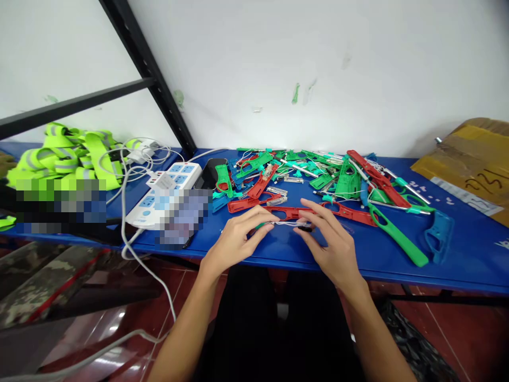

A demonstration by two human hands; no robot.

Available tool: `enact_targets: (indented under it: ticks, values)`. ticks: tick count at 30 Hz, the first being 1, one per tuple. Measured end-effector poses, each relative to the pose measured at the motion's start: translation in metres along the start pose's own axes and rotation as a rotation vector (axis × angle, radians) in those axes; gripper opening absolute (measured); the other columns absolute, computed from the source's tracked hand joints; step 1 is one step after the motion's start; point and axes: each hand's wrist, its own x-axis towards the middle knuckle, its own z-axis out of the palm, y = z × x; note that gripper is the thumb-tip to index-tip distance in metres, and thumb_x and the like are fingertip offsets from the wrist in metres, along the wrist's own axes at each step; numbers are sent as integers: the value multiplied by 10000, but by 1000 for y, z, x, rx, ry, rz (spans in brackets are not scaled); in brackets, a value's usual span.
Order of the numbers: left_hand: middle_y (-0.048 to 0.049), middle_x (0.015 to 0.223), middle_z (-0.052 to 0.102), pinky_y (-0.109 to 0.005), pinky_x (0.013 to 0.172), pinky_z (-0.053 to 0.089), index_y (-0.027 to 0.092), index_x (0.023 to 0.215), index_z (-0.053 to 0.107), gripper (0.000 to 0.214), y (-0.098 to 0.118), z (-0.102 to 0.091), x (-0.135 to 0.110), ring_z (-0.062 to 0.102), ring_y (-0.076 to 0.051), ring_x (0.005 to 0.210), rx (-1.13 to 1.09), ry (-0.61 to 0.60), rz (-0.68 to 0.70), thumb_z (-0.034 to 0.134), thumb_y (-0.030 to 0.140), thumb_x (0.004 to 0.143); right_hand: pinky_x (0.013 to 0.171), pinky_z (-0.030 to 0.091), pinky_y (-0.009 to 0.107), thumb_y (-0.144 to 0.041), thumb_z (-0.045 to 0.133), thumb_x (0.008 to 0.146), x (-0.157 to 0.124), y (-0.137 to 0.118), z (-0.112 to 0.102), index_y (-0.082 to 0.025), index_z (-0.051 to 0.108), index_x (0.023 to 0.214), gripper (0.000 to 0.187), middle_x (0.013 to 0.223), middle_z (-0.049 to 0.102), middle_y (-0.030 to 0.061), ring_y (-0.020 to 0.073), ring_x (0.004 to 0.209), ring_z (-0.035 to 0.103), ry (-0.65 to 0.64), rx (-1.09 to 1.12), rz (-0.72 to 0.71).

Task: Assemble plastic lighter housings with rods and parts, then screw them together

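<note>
Between my two hands a thin white wire [287, 223] stretches just above the front part of the blue table. My left hand [238, 236] is closed in a pinch on its left end, where a bit of green shows by the fingers. The fingers of my right hand [332, 246] pinch a small black part [305, 228] at the other end. Right behind the fingertips lie red plastic handle shells [356, 214], seemingly from long-neck lighters. Farther back is a heap of green shells [348, 180], metal tubes and clear small tanks [277, 201].
On the left, a white power strip [149, 204] with cables stands beside a phone [185, 217]. Yellow-green reflective straps [67, 159] are piled beyond it. A cardboard box [473, 164] sits at the right. A green shell [400, 236] and a blue shell [439, 236] lie near the front right.
</note>
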Motion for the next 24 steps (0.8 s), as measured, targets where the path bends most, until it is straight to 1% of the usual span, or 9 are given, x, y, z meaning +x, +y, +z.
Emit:
enact_targets:
  ticks: [3,6,10,13,16,19,22,24]
  values:
    - [-66,1205,758,-289,1014,527,235,1266,758,211,1,0,0,734,-177,1105,-5,3,9,612,232,1113,1132,623,461,-163,717,1042,-1,0,-1,-283,747,1360,342,1416,768,93,275,1269,762,38,8,5]
    - [-67,1188,759,-292,1004,534,238,1272,759,217,0,0,0,733,-177,1092,-12,13,15,613,233,1112,1048,649,430,-174,715,1050,-2,2,-1,-289,769,1346,322,1269,831,74,253,1125,808,45,-6,-11]
    - [-73,1192,762,-306,998,540,244,1278,762,224,-1,1,-1,736,-188,1096,3,17,4,608,245,1115,920,658,384,-181,679,1076,-4,5,0,-277,772,1357,312,1154,856,68,226,967,818,10,-28,-33]
    - [-67,1208,765,-304,996,541,254,1287,758,230,-1,2,-1,743,-185,1101,21,9,-2,601,256,1119,870,652,370,-195,647,1096,-4,8,2,-268,753,1402,332,1102,853,74,213,895,799,-30,-56,-69]
    - [-59,1226,764,-296,989,546,266,1308,753,244,1,2,-1,749,-176,1098,63,-9,0,588,267,1127,878,644,376,-212,630,1108,-4,9,3,-269,738,1428,343,1085,836,77,215,907,777,-100,-72,-91]
    - [-61,1233,768,-296,960,563,260,1299,757,252,4,3,0,756,-179,1085,126,-45,-6,566,288,1137,861,634,370,-256,650,1103,-4,9,5,-269,757,1399,315,1093,791,91,224,946,754,-190,-110,-79]
    - [-64,1234,774,-300,932,579,250,1282,760,259,7,3,1,764,-191,1087,187,-87,-10,547,300,1142,817,623,342,-270,646,1105,-3,8,5,-254,762,1390,308,1086,742,99,215,933,735,-219,-150,-67]
    - [-68,1224,778,-303,927,584,239,1268,760,255,8,3,2,769,-196,1084,198,-92,1,545,291,1140,805,621,331,-269,637,1110,-3,7,5,-254,747,1410,321,1089,726,98,210,924,731,-227,-145,-73]
